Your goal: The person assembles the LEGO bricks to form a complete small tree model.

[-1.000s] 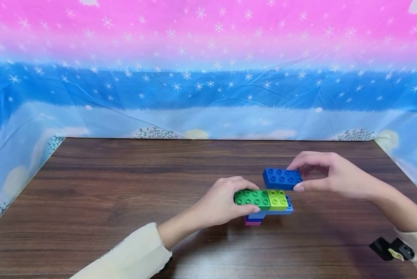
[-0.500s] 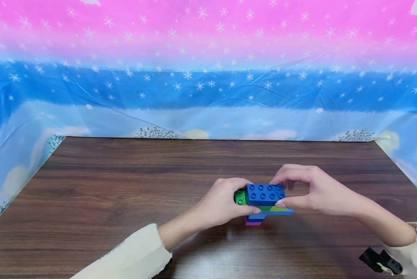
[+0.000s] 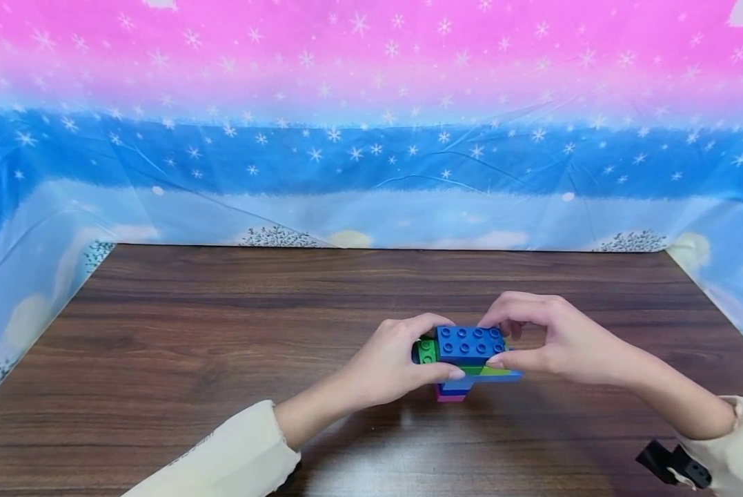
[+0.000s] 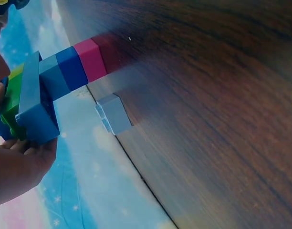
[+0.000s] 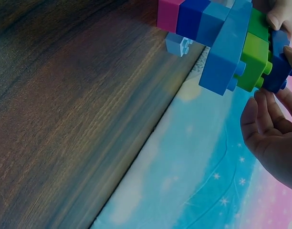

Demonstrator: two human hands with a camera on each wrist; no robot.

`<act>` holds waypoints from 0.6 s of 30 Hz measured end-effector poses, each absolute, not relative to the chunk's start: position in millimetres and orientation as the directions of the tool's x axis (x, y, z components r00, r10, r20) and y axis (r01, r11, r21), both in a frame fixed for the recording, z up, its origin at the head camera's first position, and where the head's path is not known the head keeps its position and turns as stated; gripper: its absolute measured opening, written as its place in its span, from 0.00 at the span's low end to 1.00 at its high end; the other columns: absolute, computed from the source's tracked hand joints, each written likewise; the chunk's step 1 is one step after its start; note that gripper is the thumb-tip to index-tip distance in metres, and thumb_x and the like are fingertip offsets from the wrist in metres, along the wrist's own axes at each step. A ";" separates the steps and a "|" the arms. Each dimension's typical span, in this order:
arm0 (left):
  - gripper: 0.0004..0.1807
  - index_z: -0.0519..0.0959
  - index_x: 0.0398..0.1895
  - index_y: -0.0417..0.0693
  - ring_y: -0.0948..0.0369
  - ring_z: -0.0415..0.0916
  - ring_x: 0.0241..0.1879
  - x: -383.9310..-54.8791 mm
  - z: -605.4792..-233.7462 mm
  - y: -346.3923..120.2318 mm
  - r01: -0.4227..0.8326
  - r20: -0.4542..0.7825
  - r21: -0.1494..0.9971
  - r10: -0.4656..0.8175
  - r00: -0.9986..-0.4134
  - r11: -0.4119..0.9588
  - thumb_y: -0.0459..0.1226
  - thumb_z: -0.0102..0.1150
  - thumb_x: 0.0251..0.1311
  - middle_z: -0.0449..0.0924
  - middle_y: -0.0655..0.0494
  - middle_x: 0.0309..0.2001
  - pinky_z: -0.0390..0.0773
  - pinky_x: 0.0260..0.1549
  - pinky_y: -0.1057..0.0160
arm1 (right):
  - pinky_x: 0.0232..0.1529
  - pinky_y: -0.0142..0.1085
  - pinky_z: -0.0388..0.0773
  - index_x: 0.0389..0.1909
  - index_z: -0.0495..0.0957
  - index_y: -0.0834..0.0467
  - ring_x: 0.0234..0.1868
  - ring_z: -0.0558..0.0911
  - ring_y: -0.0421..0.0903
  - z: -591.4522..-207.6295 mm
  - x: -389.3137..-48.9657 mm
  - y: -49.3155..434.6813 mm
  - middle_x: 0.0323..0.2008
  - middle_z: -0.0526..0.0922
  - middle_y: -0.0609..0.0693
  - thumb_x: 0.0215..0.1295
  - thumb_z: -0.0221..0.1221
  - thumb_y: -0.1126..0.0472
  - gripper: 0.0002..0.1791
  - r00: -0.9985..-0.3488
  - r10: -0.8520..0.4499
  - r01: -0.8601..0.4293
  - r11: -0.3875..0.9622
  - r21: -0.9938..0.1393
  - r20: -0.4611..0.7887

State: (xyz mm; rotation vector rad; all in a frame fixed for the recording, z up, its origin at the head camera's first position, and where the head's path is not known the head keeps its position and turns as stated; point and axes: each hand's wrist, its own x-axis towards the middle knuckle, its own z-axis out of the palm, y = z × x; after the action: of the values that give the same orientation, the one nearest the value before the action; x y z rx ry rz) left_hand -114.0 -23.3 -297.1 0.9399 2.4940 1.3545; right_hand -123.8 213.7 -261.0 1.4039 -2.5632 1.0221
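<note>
A stack of toy building bricks stands on the table. Its base is a pink brick, then a small dark blue brick and a light blue one. Across these lies a long blue brick, bearing a green brick and a lime brick. A dark blue eight-stud brick sits on top, over the green and lime. My left hand grips the green brick's left part between thumb and fingers. My right hand pinches the top blue brick at its right end.
A loose pale blue brick stands on the wooden table beyond the stack; in the head view it is hidden. A snowflake-patterned cloth hangs along the table's back and sides.
My right hand has brought the dark blue brick left and down onto the green and lime bricks. My left hand keeps its grip on the stack, nearly still.
</note>
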 end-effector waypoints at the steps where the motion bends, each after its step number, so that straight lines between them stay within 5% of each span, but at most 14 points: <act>1: 0.26 0.72 0.54 0.44 0.66 0.74 0.34 -113.7 -296.8 -23.9 0.448 0.155 0.804 0.590 -0.792 0.390 0.43 0.64 0.53 0.79 0.56 0.40 0.75 0.34 0.69 | 0.29 0.32 0.70 0.43 0.77 0.49 0.31 0.72 0.38 -261.1 -123.8 213.7 0.37 0.76 0.40 0.49 0.68 0.64 0.18 -0.591 -0.734 -0.763 0.374 -0.527 0.335; 18: 0.23 0.72 0.54 0.43 0.65 0.74 0.41 -107.4 -291.5 -28.4 0.517 0.209 0.753 0.597 -0.774 0.408 0.36 0.64 0.53 0.77 0.53 0.47 0.73 0.39 0.72 | 0.33 0.33 0.73 0.44 0.77 0.49 0.34 0.74 0.39 -265.3 -122.0 215.3 0.40 0.76 0.41 0.52 0.66 0.63 0.17 -0.655 -0.703 -0.687 0.403 -0.605 0.275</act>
State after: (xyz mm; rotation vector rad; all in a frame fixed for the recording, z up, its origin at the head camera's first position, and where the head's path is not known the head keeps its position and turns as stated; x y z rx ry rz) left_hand -107.4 -28.4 -291.5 1.0150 2.5561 1.3147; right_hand -122.0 215.3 -265.3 1.3135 -2.6509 1.1249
